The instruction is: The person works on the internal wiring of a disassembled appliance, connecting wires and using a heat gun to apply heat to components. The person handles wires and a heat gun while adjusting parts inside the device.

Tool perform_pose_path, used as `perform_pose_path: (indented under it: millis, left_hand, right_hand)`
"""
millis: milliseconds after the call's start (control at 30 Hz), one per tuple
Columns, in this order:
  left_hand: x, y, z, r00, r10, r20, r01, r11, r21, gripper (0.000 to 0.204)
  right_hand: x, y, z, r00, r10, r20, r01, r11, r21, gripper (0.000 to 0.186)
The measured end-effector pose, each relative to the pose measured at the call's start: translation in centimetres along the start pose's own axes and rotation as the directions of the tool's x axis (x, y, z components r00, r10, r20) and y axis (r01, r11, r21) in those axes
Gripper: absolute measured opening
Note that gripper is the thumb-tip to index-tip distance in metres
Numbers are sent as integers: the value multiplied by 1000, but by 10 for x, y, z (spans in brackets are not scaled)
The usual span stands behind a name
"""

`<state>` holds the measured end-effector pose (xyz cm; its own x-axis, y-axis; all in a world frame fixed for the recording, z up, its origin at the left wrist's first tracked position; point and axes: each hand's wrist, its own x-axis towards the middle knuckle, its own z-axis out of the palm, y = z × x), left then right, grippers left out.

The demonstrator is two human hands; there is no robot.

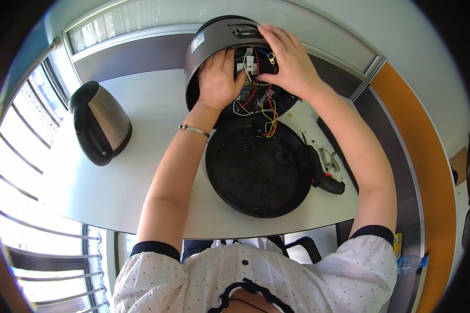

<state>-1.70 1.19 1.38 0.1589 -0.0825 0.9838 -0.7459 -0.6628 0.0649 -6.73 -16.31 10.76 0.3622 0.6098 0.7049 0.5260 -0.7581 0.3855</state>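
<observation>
A dark grey round electric cooker housing (pixel 210 46) lies tipped on its side at the far middle of the table, its open underside facing me. Inside show a white connector block (pixel 250 63) and red, white and yellow wires. My left hand (pixel 218 78) reaches into the opening, fingers stretched along the inner wall with their tips partly hidden, thumb apart. Over the right rim lies my right hand (pixel 292 62), fingers on the rim and thumb inside by the wires. Yellow and red wires (pixel 270 117) run down to the black round base cover (pixel 258 172), which lies nearer me.
A steel and black kettle (pixel 100 122) stands at the left on the pale table (pixel 156 104). Right of the cover lie a black tool with red parts (pixel 329 183) and several small metal pieces (pixel 329 159). Low panels (pixel 141 55) border the table; a plastic bottle (pixel 410 264) is at lower right.
</observation>
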Motion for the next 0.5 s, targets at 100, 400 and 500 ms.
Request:
perform_pose_path:
  millis: [100,400,500]
  left_hand:
    - [1,1,2,1000,12,-10,-12,1000,-2,60]
    - [1,-2,1,1000,15,0,-15,1000,-18,60]
    - [1,-2,1,1000,14,15,-14,999,-31,60]
  right_hand:
    - [-4,-5,6,994,41,-97,-41,999,-2,97]
    - [-5,-14,11,988,104,-115,-110,993,-42,93]
    - [-9,-18,15,985,122,-119,-128,990,-52,91]
